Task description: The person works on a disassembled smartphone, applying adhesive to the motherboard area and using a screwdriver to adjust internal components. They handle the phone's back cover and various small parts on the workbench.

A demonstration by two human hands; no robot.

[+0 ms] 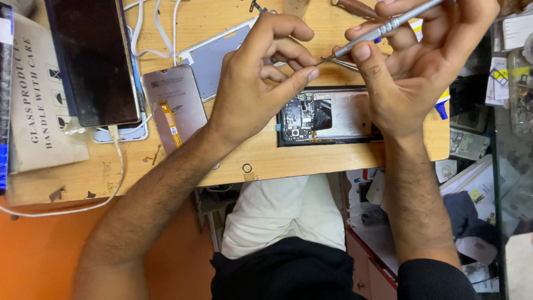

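Your right hand (pixel 422 61) pinches a slim metal screwdriver (pixel 388 25) between thumb and fingers, its tip slanting down-left to meet the closed fingertips of your left hand (pixel 261 83). Both hands hover just above the opened phone (pixel 327 116), which lies with its long axis along the wooden board's (pixel 233 161) near edge, toward the right corner. The exposed circuit board (pixel 300 116) sits at the phone's left end, nearer your left hand. A loose display panel (pixel 175 105) lies further left.

Right hand (pixel 422 61) grips metal screwdriver (pixel 383 29); left hand (pixel 258 78) pinches its tip above opened phone (pixel 327 116) on wooden board (pixel 344 158).
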